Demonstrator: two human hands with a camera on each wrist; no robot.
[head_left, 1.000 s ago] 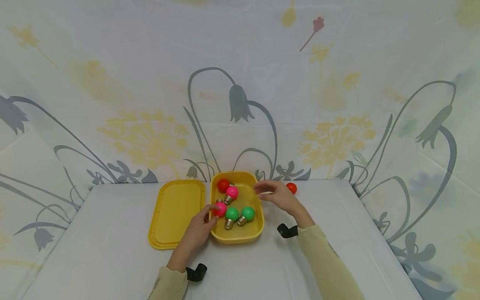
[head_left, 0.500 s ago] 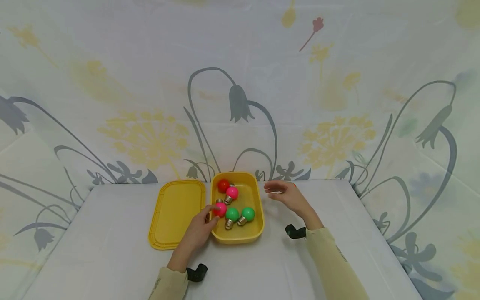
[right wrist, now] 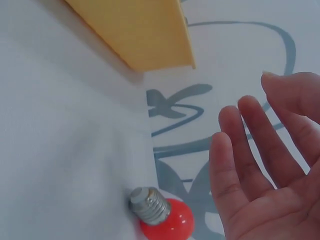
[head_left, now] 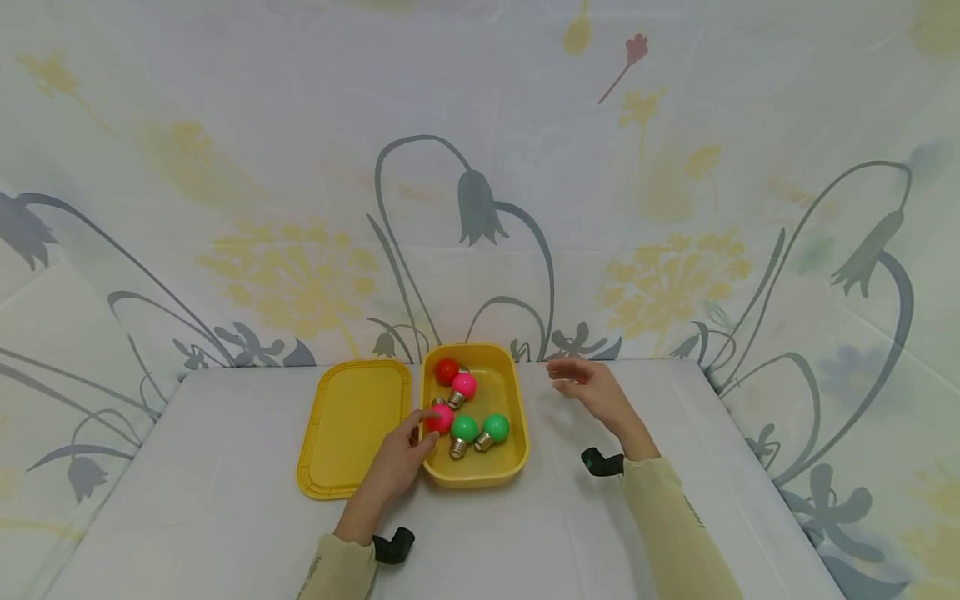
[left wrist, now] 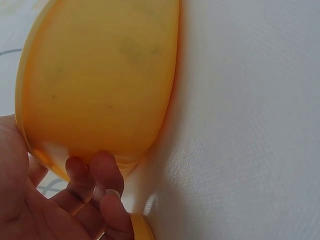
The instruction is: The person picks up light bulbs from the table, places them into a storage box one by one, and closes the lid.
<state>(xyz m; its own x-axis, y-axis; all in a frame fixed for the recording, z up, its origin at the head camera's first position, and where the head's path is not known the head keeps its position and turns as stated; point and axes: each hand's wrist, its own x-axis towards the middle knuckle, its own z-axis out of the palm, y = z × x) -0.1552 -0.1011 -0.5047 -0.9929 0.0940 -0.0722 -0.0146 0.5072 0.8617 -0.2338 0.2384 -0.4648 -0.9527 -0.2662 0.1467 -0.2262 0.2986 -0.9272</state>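
A yellow plastic container (head_left: 480, 479) holds several small light bulbs. At its back left lies a red bulb (head_left: 447, 371) against a pink bulb (head_left: 465, 385). Nearer the front are a green bulb (head_left: 464, 428) and another green bulb (head_left: 497, 427). My left hand (head_left: 397, 458) grips the container's left rim, its fingertips partly over a second pink bulb (head_left: 442, 420); in the left wrist view other fingers curl against the outer wall. My right hand (head_left: 596, 396), fingers loosely spread and holding nothing, hovers right of the container. Below it lies another red bulb (right wrist: 175, 222), hidden in the head view.
A flat yellow lid (head_left: 358, 429) lies on the white tablecloth (head_left: 225, 467) just left of the container. Behind the table's back edge rises a floral-printed cloth wall (head_left: 480, 125). Black wrist straps (head_left: 602, 463) sit below both hands.
My right hand has moved rightward, away from over the container's right rim, and now covers the loose red bulb in the head view. My left hand and the bulbs inside stay put.
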